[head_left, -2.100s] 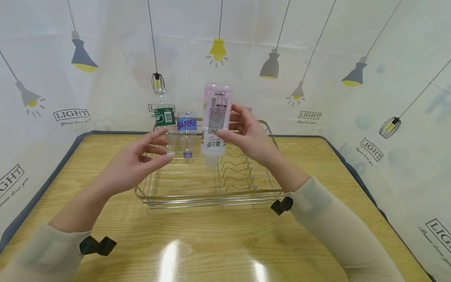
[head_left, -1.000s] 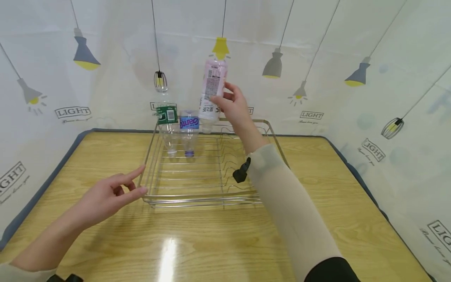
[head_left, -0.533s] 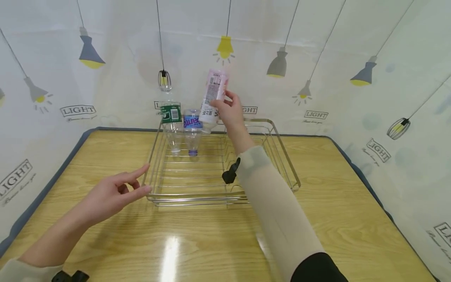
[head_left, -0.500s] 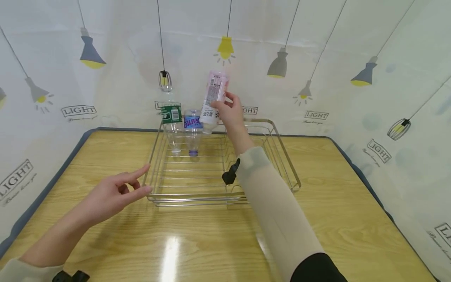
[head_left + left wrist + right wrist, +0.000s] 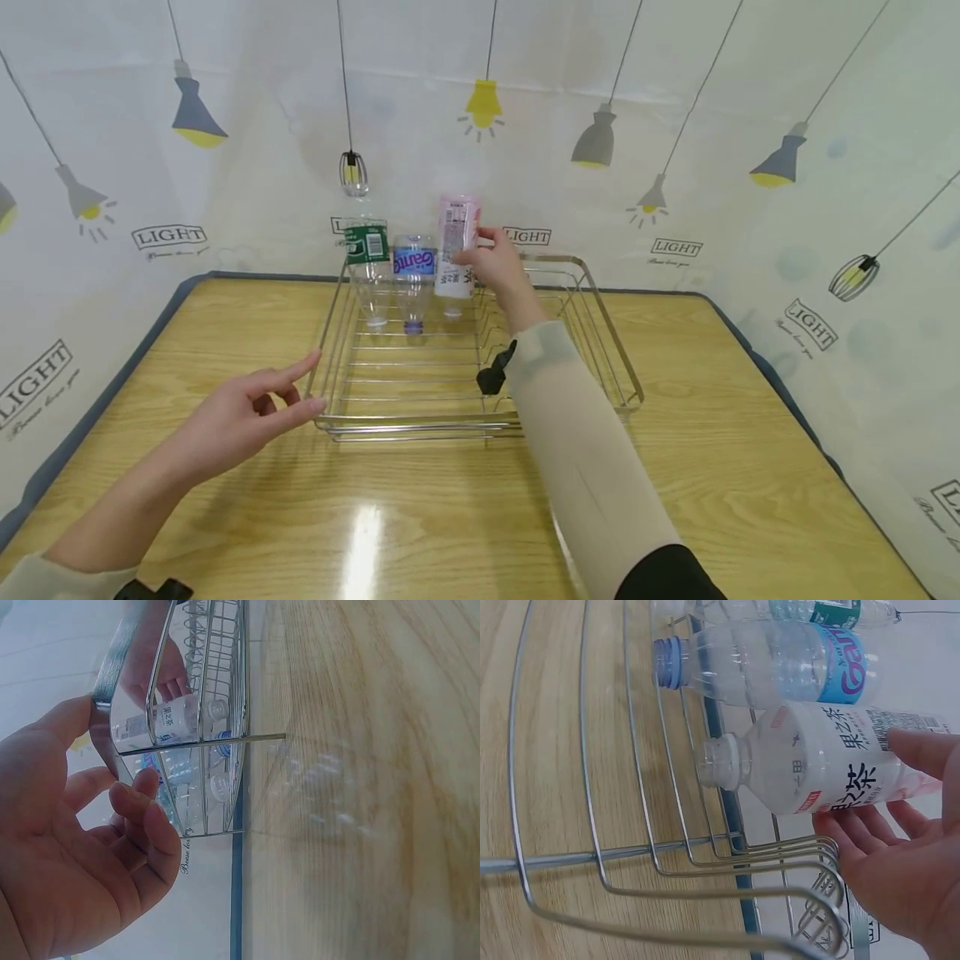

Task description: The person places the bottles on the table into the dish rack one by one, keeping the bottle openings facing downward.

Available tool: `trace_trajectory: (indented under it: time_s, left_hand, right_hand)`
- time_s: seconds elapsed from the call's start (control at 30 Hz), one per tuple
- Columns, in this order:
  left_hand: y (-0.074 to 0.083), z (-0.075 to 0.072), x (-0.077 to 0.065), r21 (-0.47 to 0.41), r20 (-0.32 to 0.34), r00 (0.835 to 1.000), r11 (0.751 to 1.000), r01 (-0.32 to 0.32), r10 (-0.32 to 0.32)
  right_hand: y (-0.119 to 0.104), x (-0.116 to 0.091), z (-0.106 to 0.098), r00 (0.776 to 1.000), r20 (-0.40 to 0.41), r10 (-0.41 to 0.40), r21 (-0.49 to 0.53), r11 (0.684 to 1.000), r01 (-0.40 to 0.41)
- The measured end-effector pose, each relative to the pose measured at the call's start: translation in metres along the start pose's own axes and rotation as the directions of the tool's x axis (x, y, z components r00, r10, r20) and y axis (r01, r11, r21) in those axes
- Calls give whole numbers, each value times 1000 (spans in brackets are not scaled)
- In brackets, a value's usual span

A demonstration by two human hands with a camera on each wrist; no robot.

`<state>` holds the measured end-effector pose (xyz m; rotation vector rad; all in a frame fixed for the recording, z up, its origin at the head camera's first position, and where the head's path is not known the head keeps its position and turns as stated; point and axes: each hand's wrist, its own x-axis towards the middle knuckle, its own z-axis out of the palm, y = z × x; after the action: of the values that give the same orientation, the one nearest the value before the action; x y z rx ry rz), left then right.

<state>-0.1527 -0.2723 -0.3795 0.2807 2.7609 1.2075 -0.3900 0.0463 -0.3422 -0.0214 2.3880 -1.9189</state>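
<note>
Upside down at the rack's back, a plastic drink bottle [image 5: 453,271] with a pink-and-white label is gripped by my right hand [image 5: 498,267], thumb on one side, fingers on the other. Its neck points down, uncapped in the right wrist view. Immediately left of it, an inverted clear bottle [image 5: 772,664] with a blue "Gante" label and blue neck leans in the rack. Farther left is another inverted clear bottle [image 5: 367,250], green-labelled. My left hand [image 5: 240,417] touches the wire dish rack [image 5: 420,417] at its front left rim, thumb and index finger spread apart.
The rack stands on a wood-grain table [image 5: 420,517] with a dark edge. Behind it hangs a pale wall covering [image 5: 262,100] printed with lamps. Wavy wire dividers [image 5: 810,877] run along the rack's right half, below my right hand.
My right hand carried the pink-labelled bottle from over the rack to its back, raised it, then lowered it beside the Gante bottle. My left hand went from near the bottles to the rack's rim.
</note>
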Motion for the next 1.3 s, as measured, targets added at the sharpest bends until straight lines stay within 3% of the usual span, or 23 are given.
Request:
trace_trajectory:
  time_s: [0.6,1.3]
  left_hand:
    - [3,0,-3,-9,1,1000,1000,1,-1]
    - [2,0,-2,-6,-9,1000,1000,-19,19]
  right_hand:
    - [13,1,-16,982,190,-9,-8,1000,11]
    - [13,-2,-15,980,198,-14,-111,993,36]
